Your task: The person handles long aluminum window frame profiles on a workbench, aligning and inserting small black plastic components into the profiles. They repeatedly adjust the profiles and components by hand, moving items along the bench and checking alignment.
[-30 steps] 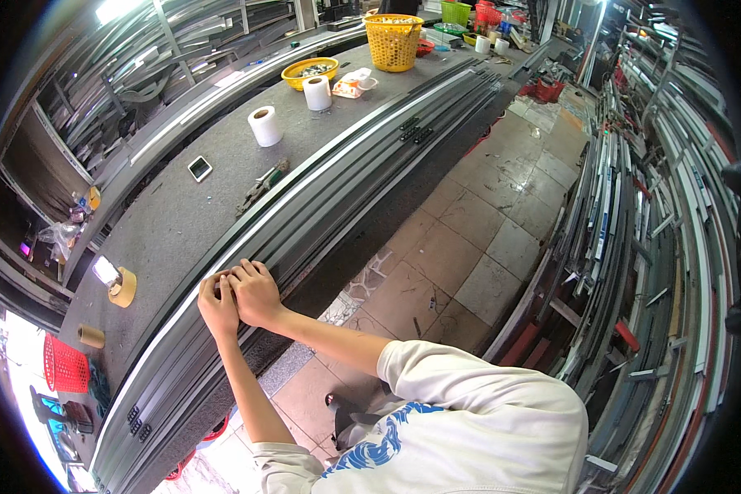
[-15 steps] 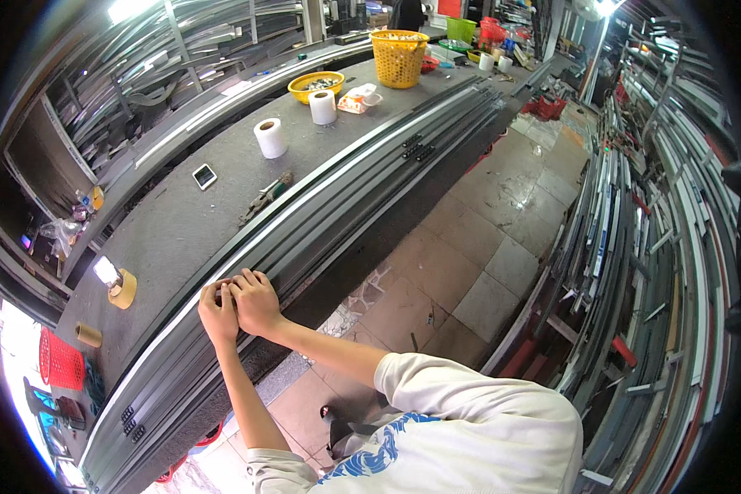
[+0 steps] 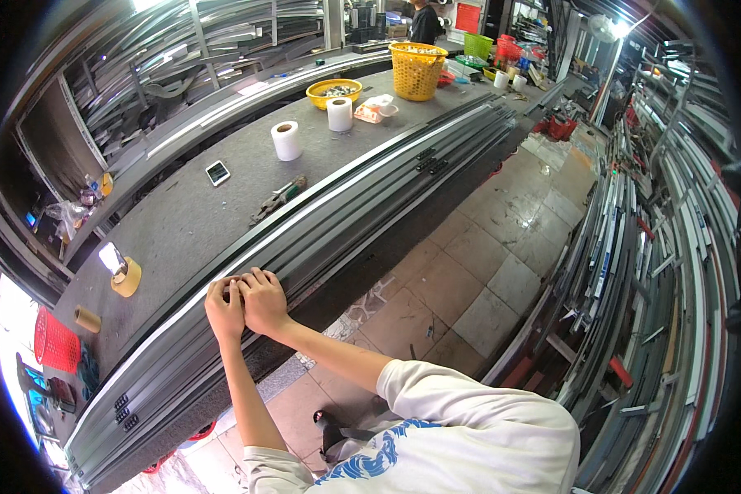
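Observation:
Long dark grey metal profiles (image 3: 346,210) lie side by side along the near edge of the workbench, one white strip running among them. Both my hands rest together on these profiles, left of the picture's middle. My left hand (image 3: 225,314) has its fingers curled inward, its fingertips against my right hand (image 3: 264,305). The right one is also bent, knuckles up, over the same spot. Whatever lies under or between the fingers is hidden. Small black slotted fittings sit on the profiles in two groups, one farther along (image 3: 431,162) and one nearer the left end (image 3: 126,413).
On the grey bench (image 3: 173,239) are a phone (image 3: 218,173), pliers-like tools (image 3: 278,198), white rolls (image 3: 286,142), a tape roll (image 3: 127,280) and yellow baskets (image 3: 418,74). Racks of long profiles (image 3: 609,272) line the right side beyond the tiled floor (image 3: 445,284). Someone in dark clothing (image 3: 425,23) is at the back.
The view has shifted slightly, so the bench things appear farther right. My hands stay together at the same place on the profiles, with little change in their pose.

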Tool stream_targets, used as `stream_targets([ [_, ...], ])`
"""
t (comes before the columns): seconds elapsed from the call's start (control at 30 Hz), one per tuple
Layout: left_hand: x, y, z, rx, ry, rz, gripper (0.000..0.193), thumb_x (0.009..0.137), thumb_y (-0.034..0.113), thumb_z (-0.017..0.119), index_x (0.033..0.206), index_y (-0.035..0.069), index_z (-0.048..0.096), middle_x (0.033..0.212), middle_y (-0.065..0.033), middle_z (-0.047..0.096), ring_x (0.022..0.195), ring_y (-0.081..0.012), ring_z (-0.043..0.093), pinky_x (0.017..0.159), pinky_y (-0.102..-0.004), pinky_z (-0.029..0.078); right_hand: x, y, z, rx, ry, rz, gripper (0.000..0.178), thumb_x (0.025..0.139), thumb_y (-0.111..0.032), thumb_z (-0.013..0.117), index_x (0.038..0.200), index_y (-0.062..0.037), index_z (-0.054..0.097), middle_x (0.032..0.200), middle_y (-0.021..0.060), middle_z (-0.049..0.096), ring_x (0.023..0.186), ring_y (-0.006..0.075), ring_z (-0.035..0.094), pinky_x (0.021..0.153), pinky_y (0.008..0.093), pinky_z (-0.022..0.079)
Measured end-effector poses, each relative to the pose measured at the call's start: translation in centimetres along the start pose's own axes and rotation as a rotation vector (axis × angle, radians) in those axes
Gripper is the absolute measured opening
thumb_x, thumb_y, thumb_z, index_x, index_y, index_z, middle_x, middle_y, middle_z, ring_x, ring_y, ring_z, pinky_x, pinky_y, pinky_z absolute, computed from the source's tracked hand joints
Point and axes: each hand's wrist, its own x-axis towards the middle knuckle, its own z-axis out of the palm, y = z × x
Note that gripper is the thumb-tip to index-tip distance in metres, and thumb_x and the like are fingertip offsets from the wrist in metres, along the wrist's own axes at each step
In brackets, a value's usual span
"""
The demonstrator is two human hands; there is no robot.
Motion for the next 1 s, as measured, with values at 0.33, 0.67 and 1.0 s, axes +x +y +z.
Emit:
stream_targets([
  [0.33,-0.04,-0.21,-0.03,0.019,-0.001,0.01,0.02,0.095,0.012,0.058,0.098,-0.002,0.072,0.097,-0.0158,0.068,0.085,-0.0289,0.066,0.076,-0.0364,0.053,-0.08,0.15,0.51,-0.017,0.04,-0.003,0.026,0.085,-0.017,0.061,0.102,0.0008,0.069,0.109,0.0181,0.069,0.118,0.0375,0.058,0.105,0.0465,0.039],
  [0.67,0.02,-0.18,-0.05,0.025,0.012,0.075,0.021,0.095,0.012,0.058,0.1,-0.002,0.072,0.097,-0.0165,0.069,0.077,-0.0255,0.065,0.072,-0.035,0.052,0.01,0.25,0.49,-0.016,0.032,-0.02,0.027,0.085,-0.019,0.061,0.102,0.0006,0.069,0.108,0.018,0.068,0.117,0.0376,0.057,0.104,0.0466,0.038],
  [1.0,0.01,-0.13,0.03,0.015,-0.003,0.026,0.02,0.096,0.011,0.057,0.098,-0.002,0.072,0.099,-0.0161,0.068,0.082,-0.0282,0.067,0.075,-0.0366,0.054,0.02,0.22,0.37,-0.014,-0.007,0.006,0.026,0.085,-0.019,0.06,0.103,-0.0021,0.07,0.108,0.0148,0.068,0.116,0.0351,0.058,0.102,0.0459,0.04],
])
